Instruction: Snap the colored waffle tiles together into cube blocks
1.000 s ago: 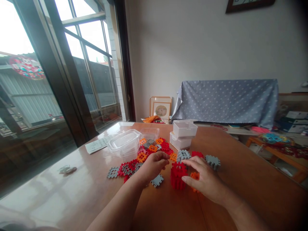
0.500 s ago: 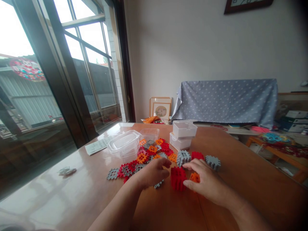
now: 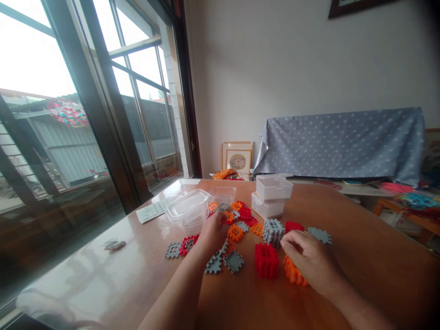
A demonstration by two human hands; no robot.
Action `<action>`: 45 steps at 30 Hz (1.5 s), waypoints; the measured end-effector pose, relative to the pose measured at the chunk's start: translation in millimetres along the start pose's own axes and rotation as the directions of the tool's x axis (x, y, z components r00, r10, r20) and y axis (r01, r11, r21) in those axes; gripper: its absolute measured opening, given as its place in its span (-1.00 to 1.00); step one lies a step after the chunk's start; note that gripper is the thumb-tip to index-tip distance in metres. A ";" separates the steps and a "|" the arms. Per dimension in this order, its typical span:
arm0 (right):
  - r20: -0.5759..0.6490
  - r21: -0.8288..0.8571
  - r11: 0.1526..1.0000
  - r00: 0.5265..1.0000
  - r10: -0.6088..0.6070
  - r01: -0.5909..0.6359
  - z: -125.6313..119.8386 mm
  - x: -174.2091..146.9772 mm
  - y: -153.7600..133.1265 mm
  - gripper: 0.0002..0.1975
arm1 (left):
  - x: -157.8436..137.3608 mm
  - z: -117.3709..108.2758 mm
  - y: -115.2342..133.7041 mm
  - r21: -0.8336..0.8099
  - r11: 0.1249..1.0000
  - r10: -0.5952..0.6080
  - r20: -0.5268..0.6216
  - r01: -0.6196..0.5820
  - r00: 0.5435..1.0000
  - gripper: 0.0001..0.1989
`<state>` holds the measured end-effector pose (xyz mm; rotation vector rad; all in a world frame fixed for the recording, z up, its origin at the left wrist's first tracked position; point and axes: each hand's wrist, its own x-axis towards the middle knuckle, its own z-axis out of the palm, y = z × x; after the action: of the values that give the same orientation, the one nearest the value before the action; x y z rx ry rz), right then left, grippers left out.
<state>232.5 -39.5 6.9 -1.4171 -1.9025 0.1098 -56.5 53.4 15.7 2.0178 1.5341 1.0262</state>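
Observation:
My left hand (image 3: 216,229) reaches over the pile of notched plastic tiles, fingers curled at an orange tile (image 3: 228,216); what they hold, if anything, is hidden. My right hand (image 3: 309,256) is closed, thumb and fingers drawn together above a stack of orange tiles (image 3: 294,270), which it partly covers. Whether it grips anything I cannot see. Between the hands stands a block of red tiles (image 3: 266,260). Behind it sits a grey tile stack (image 3: 274,233), with red tiles (image 3: 294,227) beside it. Loose grey tiles (image 3: 233,261) lie right of my left forearm.
Two stacked white boxes (image 3: 268,206) stand behind the tiles. Clear plastic containers (image 3: 187,206) and a paper sheet (image 3: 151,212) lie to the left. A small plastic packet (image 3: 114,244) rests nearer the window. Grey tiles (image 3: 319,234) lie beyond my right hand.
My left hand has moved forward into the tile pile. My right hand has drawn off the red block, and its spread fingers have closed together. The view has shifted slightly left.

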 end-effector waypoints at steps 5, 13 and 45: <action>-0.002 0.012 1.000 1.000 -0.006 0.006 4.1 -1.2 -0.3 -0.71 | 1.9 -2.2 -5.2 0.203 0.978 -0.046 -0.002 0.046 0.999 -0.77; -0.025 0.070 0.998 1.000 -0.002 0.004 1.1 -2.2 -8.9 -0.74 | 1.1 8.5 -13.8 0.527 0.850 -0.053 0.091 -0.003 0.994 -0.67; -0.016 0.111 0.994 1.000 0.001 0.000 6.3 -1.3 -6.3 -0.73 | 3.4 11.9 9.3 -0.401 0.916 0.011 -0.025 -0.020 1.000 -0.77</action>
<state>223.9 -40.8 4.8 -1.3401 -1.8534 0.2008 -41.1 55.0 15.5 1.7365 1.1960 1.2568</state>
